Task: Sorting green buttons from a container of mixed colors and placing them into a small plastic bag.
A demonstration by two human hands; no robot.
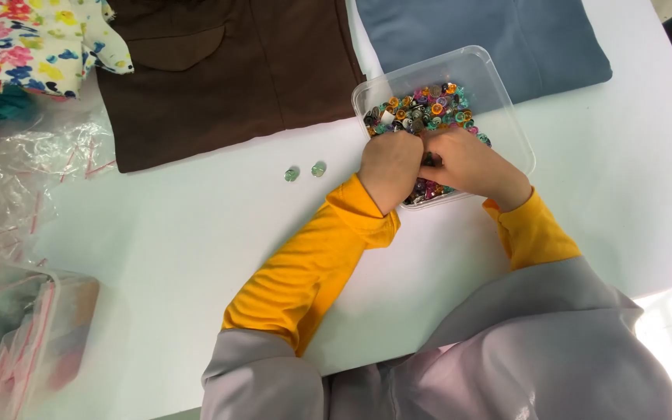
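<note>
A clear plastic box (507,117) sits on the white table, holding several small colourful buttons (429,105). Both hands reach into it from the near side. My left hand (389,165) rests curled at the box's near-left edge, knuckles up, fingers down among the buttons. My right hand (468,162) lies beside it, fingers also curled into the pile. The fingertips of both are hidden, so I cannot see what they pinch. Two loose greenish buttons (305,172) lie on the table just left of the box.
A brown garment (227,70) is spread at the back, a blue-grey one (491,35) behind the box, floral fabric (33,43) at the far left. Crumpled clear plastic bags (17,179) and a clear container of bags (25,334) sit on the left.
</note>
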